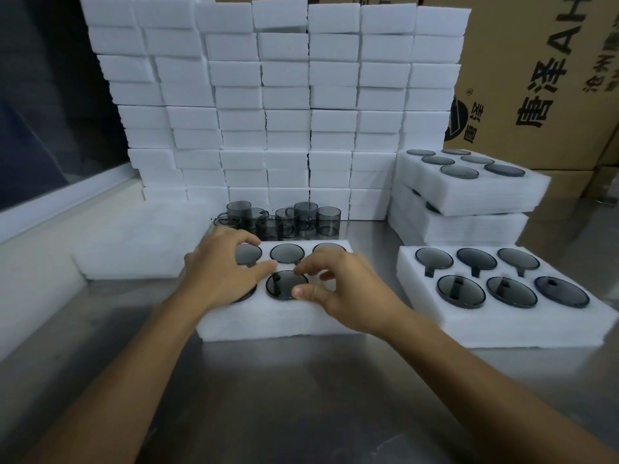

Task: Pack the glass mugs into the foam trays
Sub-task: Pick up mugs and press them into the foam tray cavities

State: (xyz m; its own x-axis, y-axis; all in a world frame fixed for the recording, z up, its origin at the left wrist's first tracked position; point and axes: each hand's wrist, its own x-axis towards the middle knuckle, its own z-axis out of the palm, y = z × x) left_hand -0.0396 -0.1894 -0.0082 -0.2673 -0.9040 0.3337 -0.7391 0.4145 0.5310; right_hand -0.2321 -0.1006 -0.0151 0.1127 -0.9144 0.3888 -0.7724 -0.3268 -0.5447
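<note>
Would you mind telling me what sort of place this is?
Probably a packing area in a factory or warehouse: stacked foam trays, printed cardboard cartons, and loose glass mugs on a steel table.

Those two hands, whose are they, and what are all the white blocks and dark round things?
The hands belong to a person wearing a camera on their head, so you see what they see, looking down. The left hand and the right hand rest on a white foam tray lying on a shiny metal table. The dark circles are grey glass mugs sunk into holes in the foam; one is between the hands. Neither hand seems to hold anything. More loose mugs wait behind. A filled tray sits to the right, and a wall of foam blocks stands at the back.
</note>
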